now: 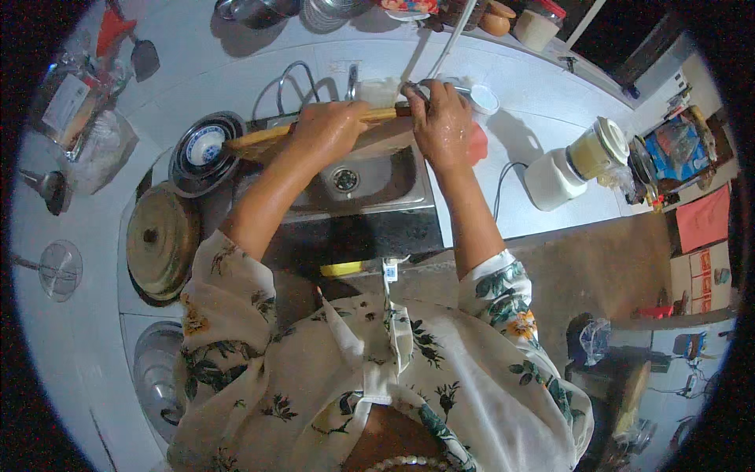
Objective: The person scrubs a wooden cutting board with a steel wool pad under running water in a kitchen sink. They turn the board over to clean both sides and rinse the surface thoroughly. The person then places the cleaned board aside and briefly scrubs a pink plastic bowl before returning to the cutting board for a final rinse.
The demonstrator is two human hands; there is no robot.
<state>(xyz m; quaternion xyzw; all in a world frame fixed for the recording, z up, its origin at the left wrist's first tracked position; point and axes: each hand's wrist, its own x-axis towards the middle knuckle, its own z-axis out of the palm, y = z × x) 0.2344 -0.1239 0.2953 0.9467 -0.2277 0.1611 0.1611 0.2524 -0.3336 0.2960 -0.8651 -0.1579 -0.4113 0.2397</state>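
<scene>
Above the sink, a wooden board, probably a cutting board, is seen almost edge-on. My left hand grips its upper edge. Near the board's right end, my right hand has wet skin and fingers curled around a small dark grey object. The fingers hide most of that object, so what it is cannot be told. Just below the board shows the steel basin with its round drain. Left of the board, a blue-and-white bowl sits inside dark dishes.
A blender stands on the right counter, its cord trailing towards the sink. By my right hand are a red item and a white round item. A large lidded pot is at left. Jars line the back shelf.
</scene>
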